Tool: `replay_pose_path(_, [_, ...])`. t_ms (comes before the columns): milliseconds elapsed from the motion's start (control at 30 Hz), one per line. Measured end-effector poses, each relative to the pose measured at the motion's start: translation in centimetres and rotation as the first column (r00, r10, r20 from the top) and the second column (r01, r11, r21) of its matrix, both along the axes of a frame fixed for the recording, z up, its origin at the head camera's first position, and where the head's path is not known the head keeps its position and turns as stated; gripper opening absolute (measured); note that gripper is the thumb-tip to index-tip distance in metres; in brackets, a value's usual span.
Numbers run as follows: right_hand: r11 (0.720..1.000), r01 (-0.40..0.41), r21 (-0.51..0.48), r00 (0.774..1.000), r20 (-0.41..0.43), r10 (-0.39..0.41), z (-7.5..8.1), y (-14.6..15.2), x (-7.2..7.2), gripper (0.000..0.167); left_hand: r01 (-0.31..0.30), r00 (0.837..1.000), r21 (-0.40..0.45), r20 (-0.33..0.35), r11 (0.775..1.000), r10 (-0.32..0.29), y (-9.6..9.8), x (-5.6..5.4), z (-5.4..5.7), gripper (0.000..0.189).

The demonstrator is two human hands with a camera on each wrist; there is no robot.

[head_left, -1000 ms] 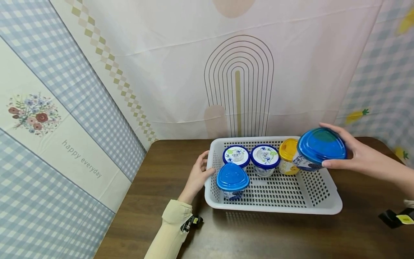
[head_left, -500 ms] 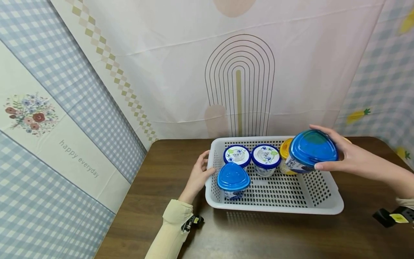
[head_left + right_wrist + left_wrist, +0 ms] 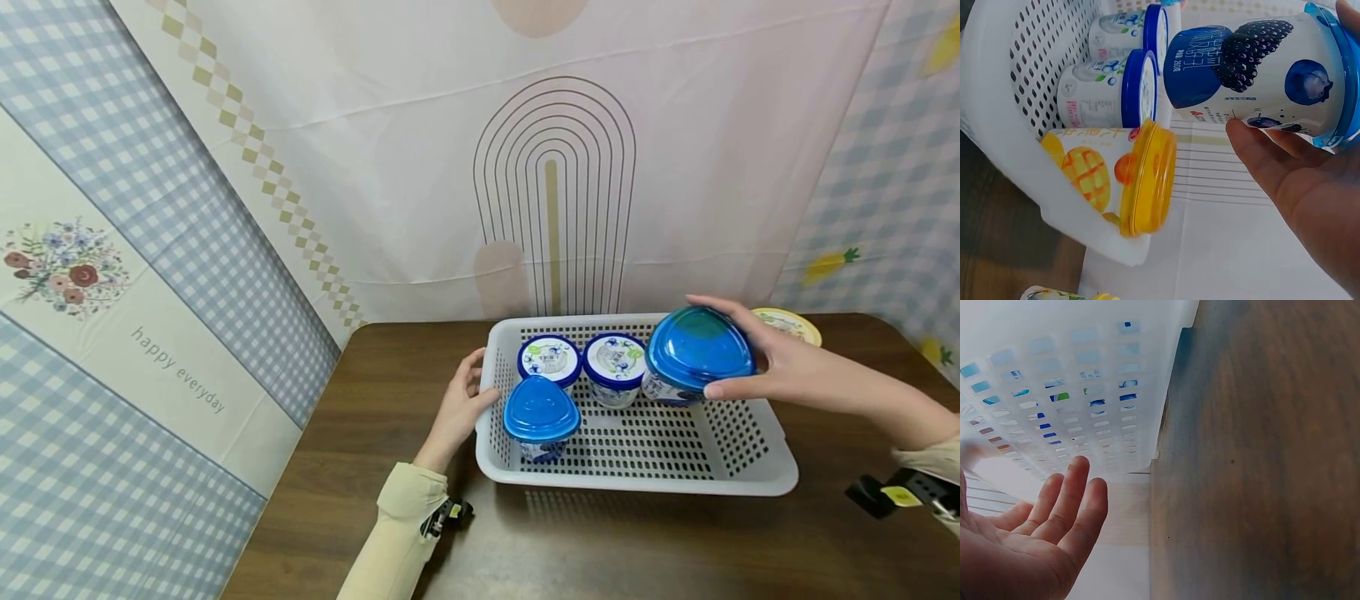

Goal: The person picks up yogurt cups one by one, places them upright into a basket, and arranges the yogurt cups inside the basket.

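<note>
My right hand (image 3: 787, 371) grips a yogurt cup (image 3: 697, 350) with a clear blue lid, held over the back right of a white perforated basket (image 3: 637, 486). Blackberry and blueberry pictures show on its side in the right wrist view. Just beyond it, a mango cup (image 3: 1150, 181) with a yellow lid stands in the basket, hidden by the held cup in the head view. Two cups with white, blue-rimmed lids (image 3: 615, 360) line the back. Another blue-lidded cup (image 3: 542, 410) stands front left. My left hand (image 3: 453, 417) holds the basket's left rim, thumb on top, other fingers outside.
The basket stands on a brown wooden table (image 3: 360, 450) against a patterned cloth backdrop (image 3: 405, 208). Behind my right hand, outside the basket, is a round container with a yellow-rimmed lid (image 3: 791, 323).
My right hand has carried the blue-lidded yogurt cup left over the basket, covering the yellow-lidded cup in the head view and uncovering the round yellow-rimmed lid behind the wrist. My left hand stays put.
</note>
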State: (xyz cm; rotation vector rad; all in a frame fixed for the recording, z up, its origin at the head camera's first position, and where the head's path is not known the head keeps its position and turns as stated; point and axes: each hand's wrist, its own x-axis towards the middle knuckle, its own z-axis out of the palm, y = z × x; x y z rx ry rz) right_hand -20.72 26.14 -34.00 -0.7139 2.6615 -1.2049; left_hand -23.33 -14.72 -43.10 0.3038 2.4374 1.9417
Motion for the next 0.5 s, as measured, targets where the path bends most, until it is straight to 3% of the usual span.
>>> replay_pose_path(133, [1.0,-0.021,0.013,1.0,-0.003,0.021,0.2,-0.7,0.0,0.104,0.002,1.0,-0.002,0.003,1.0,-0.002,0.0,-0.1,-0.1,0.067])
replay_pose_path(367, [0.997,-0.026,0.078,1.0,0.015,0.025,0.3,-1.8,-0.1,0.101,-0.009,1.0,0.003,0.008,1.0,0.009,-0.5,-1.8,-2.8,0.07])
replay_pose_path(500, [0.996,-0.045,0.076,0.998,0.036,0.042,0.2,-2.5,-0.1,0.1,-0.019,1.0,0.01,-0.001,1.0,0.019,-0.6,-1.9,-3.3,0.069])
